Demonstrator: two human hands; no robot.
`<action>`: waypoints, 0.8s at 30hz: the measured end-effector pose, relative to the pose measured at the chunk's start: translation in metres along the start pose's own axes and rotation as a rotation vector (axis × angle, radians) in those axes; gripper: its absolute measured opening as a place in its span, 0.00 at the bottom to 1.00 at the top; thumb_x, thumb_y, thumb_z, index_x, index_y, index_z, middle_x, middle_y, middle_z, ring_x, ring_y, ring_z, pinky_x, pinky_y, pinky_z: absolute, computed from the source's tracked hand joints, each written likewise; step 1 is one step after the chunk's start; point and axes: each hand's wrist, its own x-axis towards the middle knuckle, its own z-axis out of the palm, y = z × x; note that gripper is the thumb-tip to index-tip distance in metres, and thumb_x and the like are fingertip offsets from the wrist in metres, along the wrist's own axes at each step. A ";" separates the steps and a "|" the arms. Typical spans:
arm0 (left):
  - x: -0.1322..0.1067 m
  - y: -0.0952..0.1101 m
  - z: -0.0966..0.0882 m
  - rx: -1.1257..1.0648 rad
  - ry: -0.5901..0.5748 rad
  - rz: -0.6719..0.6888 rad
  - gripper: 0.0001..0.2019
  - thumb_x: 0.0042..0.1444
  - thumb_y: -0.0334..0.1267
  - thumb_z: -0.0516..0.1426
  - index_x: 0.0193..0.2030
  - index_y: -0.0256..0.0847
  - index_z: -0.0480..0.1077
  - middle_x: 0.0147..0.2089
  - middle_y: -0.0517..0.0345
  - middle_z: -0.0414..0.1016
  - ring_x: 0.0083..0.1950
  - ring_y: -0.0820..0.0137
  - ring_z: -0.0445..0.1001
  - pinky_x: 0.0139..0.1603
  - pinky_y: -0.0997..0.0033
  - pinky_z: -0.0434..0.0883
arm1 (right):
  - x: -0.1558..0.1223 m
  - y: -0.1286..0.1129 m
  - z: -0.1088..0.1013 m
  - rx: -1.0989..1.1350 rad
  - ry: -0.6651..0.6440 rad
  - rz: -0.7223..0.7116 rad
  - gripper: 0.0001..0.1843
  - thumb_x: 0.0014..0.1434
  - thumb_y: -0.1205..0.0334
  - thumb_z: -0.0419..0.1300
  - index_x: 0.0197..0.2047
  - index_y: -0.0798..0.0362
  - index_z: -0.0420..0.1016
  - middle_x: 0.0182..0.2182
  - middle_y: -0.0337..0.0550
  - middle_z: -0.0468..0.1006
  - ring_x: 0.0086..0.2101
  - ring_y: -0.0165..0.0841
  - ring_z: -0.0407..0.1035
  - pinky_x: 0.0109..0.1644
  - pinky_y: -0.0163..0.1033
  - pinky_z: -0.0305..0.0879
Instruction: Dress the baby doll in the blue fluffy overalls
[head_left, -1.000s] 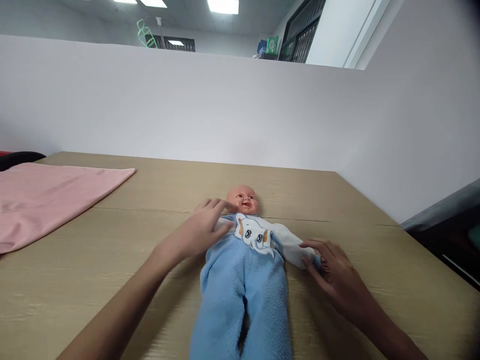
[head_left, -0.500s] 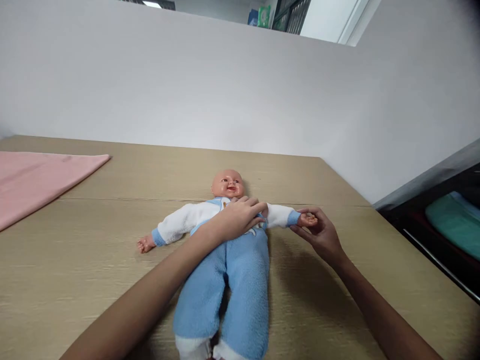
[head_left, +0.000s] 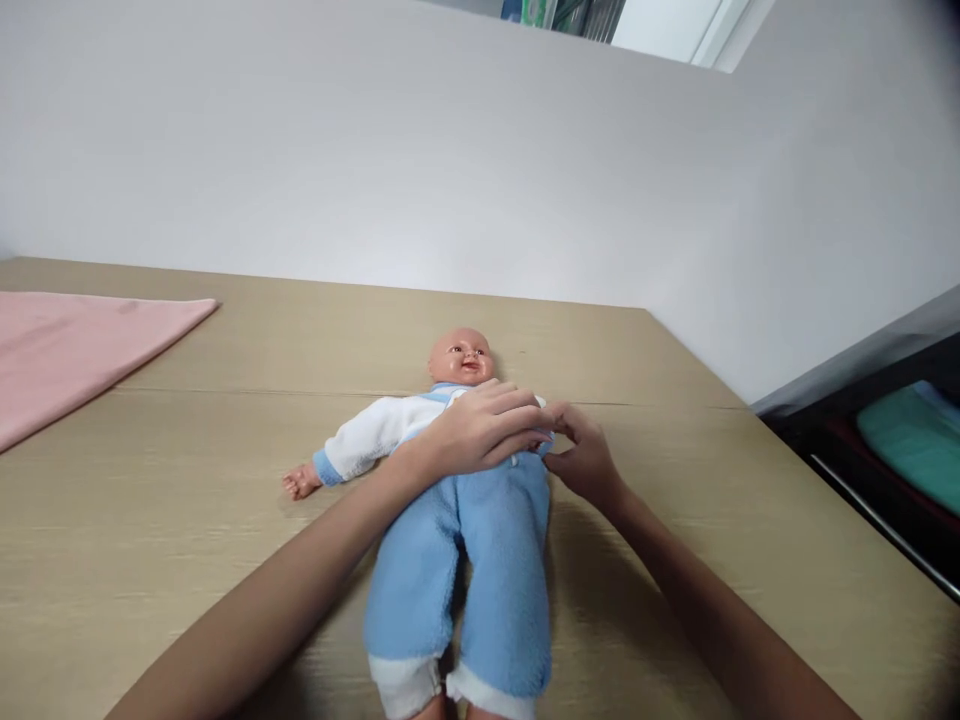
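A baby doll [head_left: 461, 560] in a fuzzy blue and white outfit lies on its back on the table, head away from me. My left hand [head_left: 491, 428] reaches across its chest, with fingers together and curved over the side of the body on my right. Close against those fingers, my right hand [head_left: 585, 458] pinches the end of the doll's arm on that side. Both hands mostly hide that arm, which appears bent in towards the body. The doll's other arm [head_left: 364, 440] stretches out to my left, its small hand resting on the table.
A folded pink cloth [head_left: 90, 350] lies at the left of the wooden table [head_left: 675, 400]. Behind stands a pale wall [head_left: 337, 150] with an opening at the top. To the right, a black-framed item holds green fabric [head_left: 911, 440].
My right hand has moved left, bringing the doll's outstretched arm in towards its body. My left hand stays on the chest. The view has shifted slightly.
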 end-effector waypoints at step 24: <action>0.015 -0.017 0.025 -0.073 0.030 -0.571 0.07 0.73 0.43 0.55 0.45 0.44 0.68 0.41 0.51 0.82 0.41 0.60 0.80 0.40 0.64 0.69 | -0.005 0.009 0.030 0.327 0.182 0.463 0.23 0.64 0.36 0.58 0.39 0.49 0.73 0.39 0.46 0.81 0.42 0.42 0.77 0.47 0.43 0.76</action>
